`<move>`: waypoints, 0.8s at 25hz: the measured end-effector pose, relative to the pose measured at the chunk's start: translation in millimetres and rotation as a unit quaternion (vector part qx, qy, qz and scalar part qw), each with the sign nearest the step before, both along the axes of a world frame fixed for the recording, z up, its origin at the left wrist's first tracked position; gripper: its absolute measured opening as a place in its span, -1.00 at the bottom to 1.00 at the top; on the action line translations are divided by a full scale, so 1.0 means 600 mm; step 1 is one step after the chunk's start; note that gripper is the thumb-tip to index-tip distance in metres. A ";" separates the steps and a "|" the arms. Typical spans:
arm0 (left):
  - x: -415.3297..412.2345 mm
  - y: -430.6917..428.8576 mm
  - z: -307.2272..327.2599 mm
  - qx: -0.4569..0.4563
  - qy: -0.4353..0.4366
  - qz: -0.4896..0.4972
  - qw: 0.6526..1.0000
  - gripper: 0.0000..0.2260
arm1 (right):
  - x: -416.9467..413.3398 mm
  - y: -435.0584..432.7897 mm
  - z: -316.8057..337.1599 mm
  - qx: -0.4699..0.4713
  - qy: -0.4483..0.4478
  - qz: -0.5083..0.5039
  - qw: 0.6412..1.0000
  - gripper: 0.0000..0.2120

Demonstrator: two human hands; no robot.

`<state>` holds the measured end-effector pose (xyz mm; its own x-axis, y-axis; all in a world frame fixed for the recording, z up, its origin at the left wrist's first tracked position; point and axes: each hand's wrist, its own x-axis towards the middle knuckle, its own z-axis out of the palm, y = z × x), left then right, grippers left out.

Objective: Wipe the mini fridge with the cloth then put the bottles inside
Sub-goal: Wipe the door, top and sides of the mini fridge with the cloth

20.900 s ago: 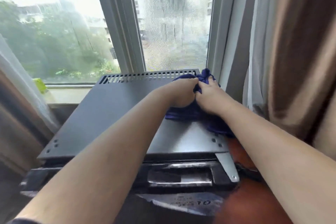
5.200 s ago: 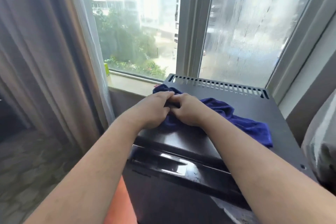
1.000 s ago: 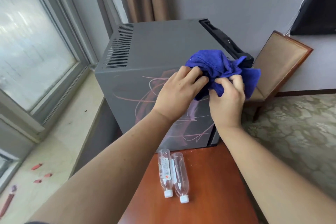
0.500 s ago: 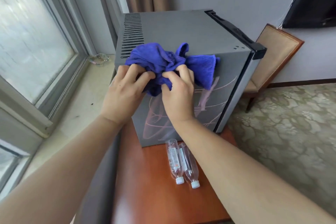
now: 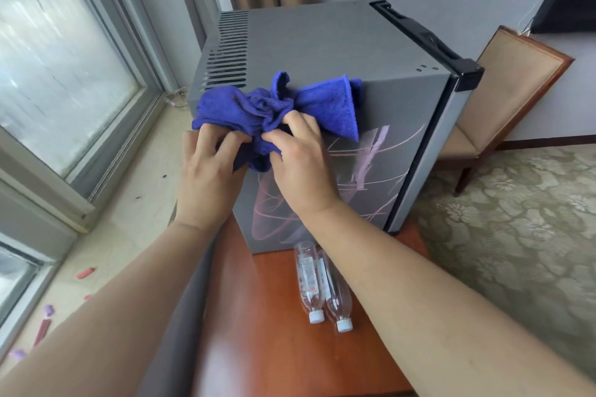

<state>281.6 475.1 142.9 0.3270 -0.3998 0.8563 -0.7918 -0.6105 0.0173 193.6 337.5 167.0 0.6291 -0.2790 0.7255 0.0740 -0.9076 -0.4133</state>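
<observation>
Head view takes in a boxy grey metal mini fridge [image 5: 322, 51] with a black door edge, standing on a polished reddish-brown wooden table [image 5: 274, 332] beside the window; its near side panel carries pinkish scribble marks. Its door looks closed, and the fridge reads as heavy and rigid, so it should stay put under firm rubbing. Bunched over the fridge's upper near edge is a soft blue terry cloth [image 5: 283, 106], limp and easily crumpled, best gripped as a wad so a flat face presses on the panel. Both hands grip it: the left hand [image 5: 208, 171] curls its fingers into the cloth's left fold, and the right hand [image 5: 300, 161] pinches the middle bunch. Two clear plastic bottles [image 5: 321, 290] with white caps lie side by side, touching, on the table just below the fridge; they look light, smooth and prone to rolling, so the label-wrapped middle is the surest hold.
</observation>
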 end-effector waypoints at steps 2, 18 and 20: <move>-0.010 -0.018 -0.011 -0.016 0.007 0.002 1.000 -0.90 | -0.008 -0.019 0.001 -0.018 0.009 0.010 1.000 -0.79; -0.179 -0.362 -0.006 0.053 0.034 -0.084 0.994 -0.78 | -0.165 -0.346 -0.045 0.042 -0.046 -0.122 0.991 -0.72; -0.172 -0.348 -0.004 0.057 0.038 -0.085 0.994 -0.77 | -0.157 -0.336 -0.052 0.048 -0.048 -0.131 0.989 -0.74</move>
<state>178.1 266.2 140.6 0.3082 -0.5474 0.7780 -0.8823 -0.4703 0.0186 99.4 136.1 136.1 0.4555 -0.4932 0.7411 -0.1146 -0.8581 -0.5006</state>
